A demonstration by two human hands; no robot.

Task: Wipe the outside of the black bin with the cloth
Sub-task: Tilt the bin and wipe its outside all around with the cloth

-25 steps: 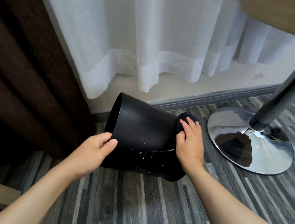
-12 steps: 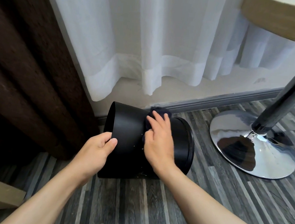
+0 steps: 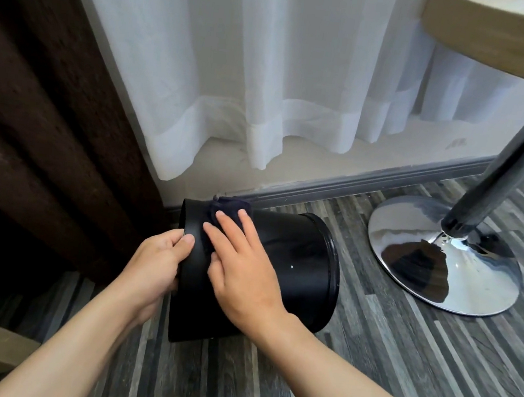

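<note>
The round black plastic bin is lying on its side on the grey striped plank floor, just in front of the grey skirting board and well to the left of the shiny chrome disc base of the table. Its long axis is running left to right, along the skirting board. One circular end is pointing towards the chrome base; the other is in the grip of the left hand, whose thumb is lying over the edge while the fingers are curling out of sight, clamped on the bin. The right hand is pressing flat, fingers spread, on a small dark crumpled cloth against the upper wall, right beside the left hand. So the unwiped length, as I judge it, is stretching away from both hands towards the chrome base, and the right hand is the one placed to sweep that way.

A second ago the right hand and cloth were at the far end nearest the chrome base; they have been travelling steadily along the wall towards the left hand. The white droplets then showing on the near side are no longer visible, save one speck.
</note>
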